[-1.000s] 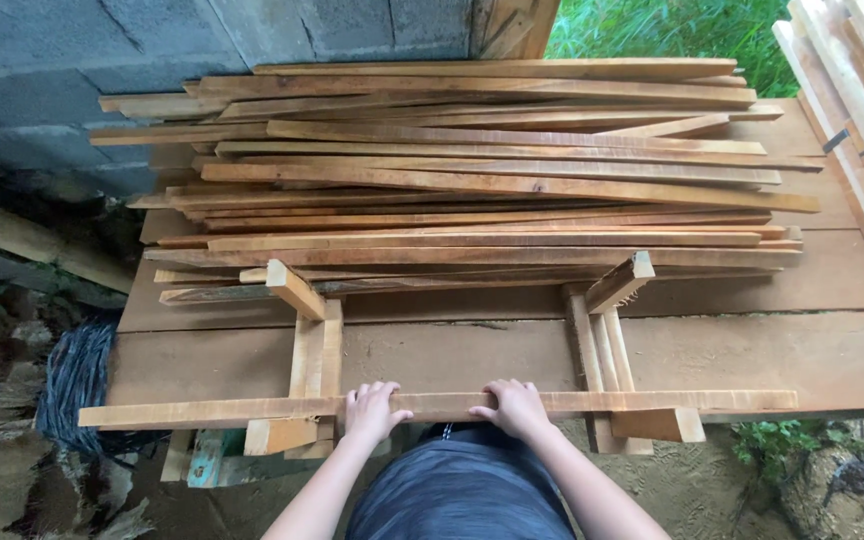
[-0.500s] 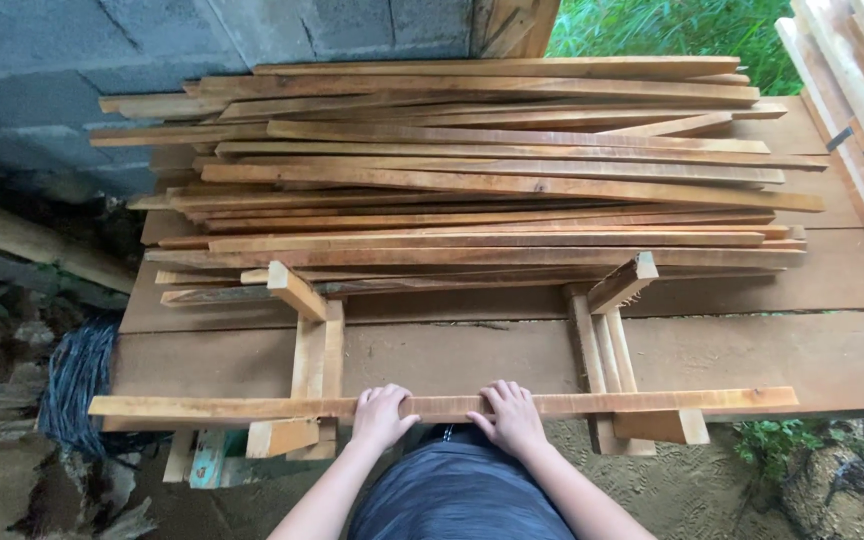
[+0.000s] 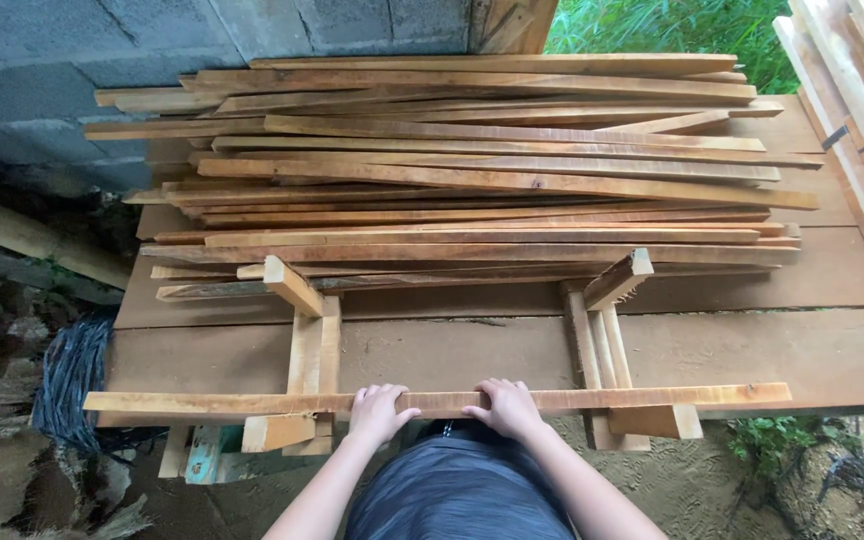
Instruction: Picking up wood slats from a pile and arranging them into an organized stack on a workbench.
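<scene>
Both hands shifted slightly right; left hand (image 3: 379, 412), right hand (image 3: 508, 408) gripping slat (image 3: 252, 402).

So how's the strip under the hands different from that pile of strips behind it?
The held strip lies alone at the near edge of the plank table, resting across two small wooden stands; the stacked strips lie piled and overlapping further back. The left hand and right hand grip the held strip; the stacked strips go untouched. Both are long, thin, orange-brown wood.

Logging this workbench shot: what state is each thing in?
Left hand: gripping the long slat.
Right hand: gripping the same slat.
Long slat: lying level across two wooden supports.
Slat pile: stacked loosely, ends uneven.
Workbench: flat, bearing everything.
</scene>
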